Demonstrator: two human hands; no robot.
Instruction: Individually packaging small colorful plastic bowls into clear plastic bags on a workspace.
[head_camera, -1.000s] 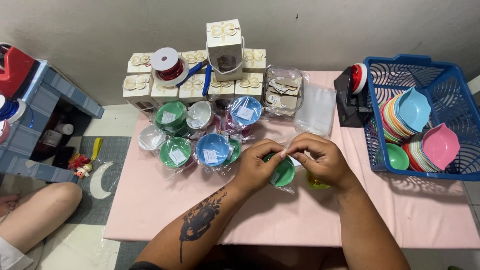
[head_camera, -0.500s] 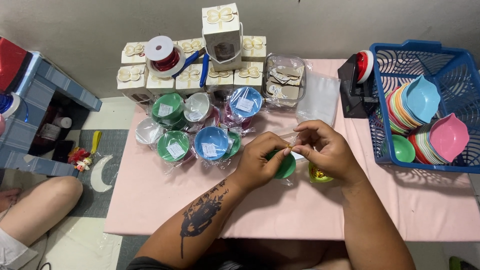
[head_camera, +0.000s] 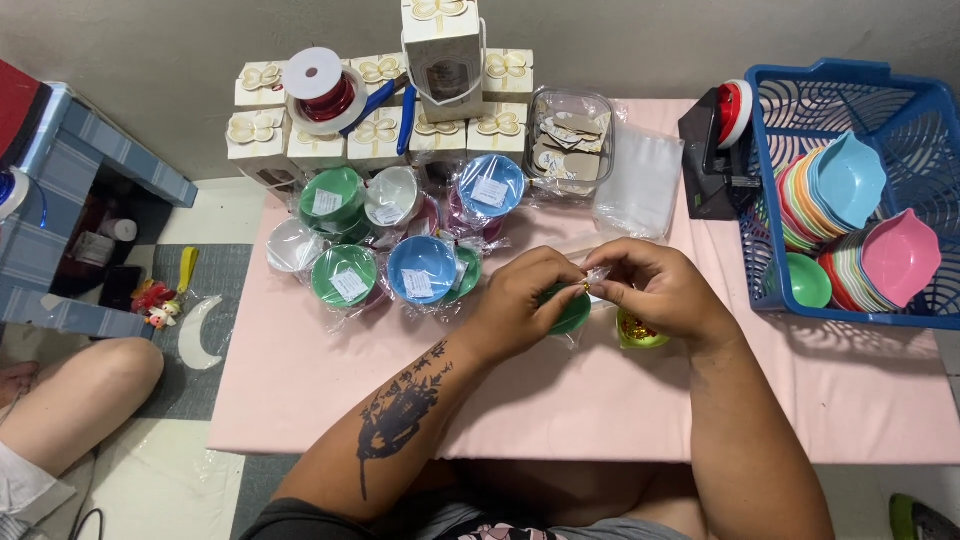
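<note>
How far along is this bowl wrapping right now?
Done: a cluster of wrapped bowls with labels sits on the pink table. In hand: left hand and right hand pinch a gold tie over a green bowl. Left: unwrapped bowls stacked in the blue basket.

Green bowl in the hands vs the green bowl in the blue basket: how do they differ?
The green bowl in the hands sits in clear wrap on the pink table; the green bowl in the basket is bare, inside the blue basket. The left hand and right hand pinch the wrap; nothing touches the basket one. Both are small and green.
</note>
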